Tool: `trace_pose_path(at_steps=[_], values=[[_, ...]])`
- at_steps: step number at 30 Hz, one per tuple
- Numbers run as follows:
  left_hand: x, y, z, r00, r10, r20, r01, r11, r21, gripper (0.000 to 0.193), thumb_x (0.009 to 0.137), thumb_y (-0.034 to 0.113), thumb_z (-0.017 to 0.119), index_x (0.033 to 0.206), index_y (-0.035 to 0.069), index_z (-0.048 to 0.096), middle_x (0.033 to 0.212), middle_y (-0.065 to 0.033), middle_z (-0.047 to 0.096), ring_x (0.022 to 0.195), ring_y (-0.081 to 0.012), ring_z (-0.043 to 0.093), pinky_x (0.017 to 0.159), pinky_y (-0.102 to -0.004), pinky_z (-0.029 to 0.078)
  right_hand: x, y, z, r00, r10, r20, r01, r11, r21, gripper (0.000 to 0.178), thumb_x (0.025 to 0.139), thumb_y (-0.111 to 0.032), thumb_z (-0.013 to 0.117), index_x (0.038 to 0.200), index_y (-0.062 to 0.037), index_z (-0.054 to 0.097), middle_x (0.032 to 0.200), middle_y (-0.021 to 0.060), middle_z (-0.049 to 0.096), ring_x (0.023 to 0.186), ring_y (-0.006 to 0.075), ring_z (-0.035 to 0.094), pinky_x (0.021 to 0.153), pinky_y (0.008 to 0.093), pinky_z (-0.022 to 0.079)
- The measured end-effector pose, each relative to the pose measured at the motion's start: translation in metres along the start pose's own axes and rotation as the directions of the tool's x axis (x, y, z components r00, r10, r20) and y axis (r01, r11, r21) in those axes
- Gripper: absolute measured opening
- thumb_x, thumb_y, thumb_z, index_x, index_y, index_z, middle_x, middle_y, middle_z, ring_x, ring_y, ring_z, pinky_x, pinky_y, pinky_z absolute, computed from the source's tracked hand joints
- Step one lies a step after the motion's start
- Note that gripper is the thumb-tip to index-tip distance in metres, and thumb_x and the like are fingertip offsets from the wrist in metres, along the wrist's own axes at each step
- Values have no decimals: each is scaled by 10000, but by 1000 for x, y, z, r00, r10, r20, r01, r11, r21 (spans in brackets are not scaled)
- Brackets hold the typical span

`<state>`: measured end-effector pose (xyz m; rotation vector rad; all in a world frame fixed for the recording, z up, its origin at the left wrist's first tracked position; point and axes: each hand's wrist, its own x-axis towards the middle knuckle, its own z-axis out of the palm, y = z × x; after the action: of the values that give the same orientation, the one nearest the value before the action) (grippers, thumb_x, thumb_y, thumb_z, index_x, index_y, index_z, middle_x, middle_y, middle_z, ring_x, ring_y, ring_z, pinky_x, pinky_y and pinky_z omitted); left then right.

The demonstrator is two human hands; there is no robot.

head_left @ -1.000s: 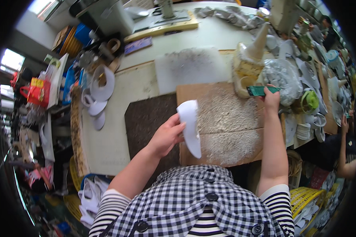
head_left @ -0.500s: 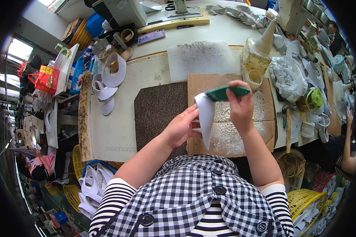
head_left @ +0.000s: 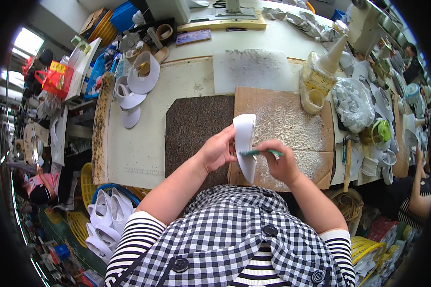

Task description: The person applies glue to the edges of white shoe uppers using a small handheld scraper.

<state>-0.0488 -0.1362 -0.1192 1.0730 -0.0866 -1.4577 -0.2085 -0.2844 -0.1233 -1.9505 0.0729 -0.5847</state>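
Note:
My left hand (head_left: 218,149) holds a white shoe piece (head_left: 244,136) upright by its left side; it tapers to a point toward me. In my right hand (head_left: 280,161) is a flat green brush (head_left: 268,152), pinched between thumb and fingers and seen edge-on. Its tip meets the shoe piece low on the right edge. Both hands are over a brown cardboard sheet (head_left: 292,115) crusted with whitish residue, which looks like dried glue. A dark speckled mat (head_left: 198,124) lies to its left.
A stained bottle with a cone nozzle (head_left: 319,71) and a small cup (head_left: 313,99) stand at the cardboard's far right. White curved pieces (head_left: 143,76) sit at far left. A hammer (head_left: 348,162) lies at right, and a basket of white shoe uppers (head_left: 111,208) is at lower left.
My right hand has moved down toward me, taking the green brush from the top of the shoe piece to its lower right edge. The brush has turned edge-on; the shoe piece has turned slightly.

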Motion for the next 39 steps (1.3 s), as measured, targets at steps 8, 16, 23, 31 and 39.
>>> trace_pose_path(at_steps=[8,16,23,31,39], values=[[-15,-34,-23,885,316,-342,-340,940,-10,551,939,206,548,1383,-15,308,1294,-188,478,1229,-256,462,1039,-389,380,1,7,34,982,70,-178,-73,997,-9,198,872,15,609,1052,-48,553,960,118,643,876,239,657,763,300,516],[-61,-74,-3,901,2,-435,-117,964,-238,360,988,191,457,1314,40,443,1192,-106,560,1105,-218,546,986,-393,421,12,-2,42,989,-22,-144,19,999,-27,258,836,43,625,1064,-66,576,982,110,647,877,249,658,757,315,525],[-43,-66,-4,916,145,-373,-276,904,-327,337,1009,179,385,1332,90,421,1181,-97,573,1051,-211,591,860,-411,516,-9,-11,33,903,-313,294,380,901,-208,328,727,-5,650,1029,-135,660,1038,86,653,903,277,658,746,353,550],[-67,-22,5,975,139,-173,-184,942,-280,341,1006,189,384,1330,92,431,1207,-106,575,1059,-233,609,858,-460,535,-12,-49,15,942,-324,-89,318,945,-69,333,751,94,639,1036,-78,626,1005,133,656,881,283,668,718,324,551],[-32,-25,-44,965,49,-257,-61,997,-39,264,977,234,490,1201,99,525,1090,-47,624,969,-149,624,786,-366,545,12,-28,37,983,-180,-30,171,965,-200,316,742,28,664,1026,-110,650,993,92,652,867,268,660,707,333,542]])
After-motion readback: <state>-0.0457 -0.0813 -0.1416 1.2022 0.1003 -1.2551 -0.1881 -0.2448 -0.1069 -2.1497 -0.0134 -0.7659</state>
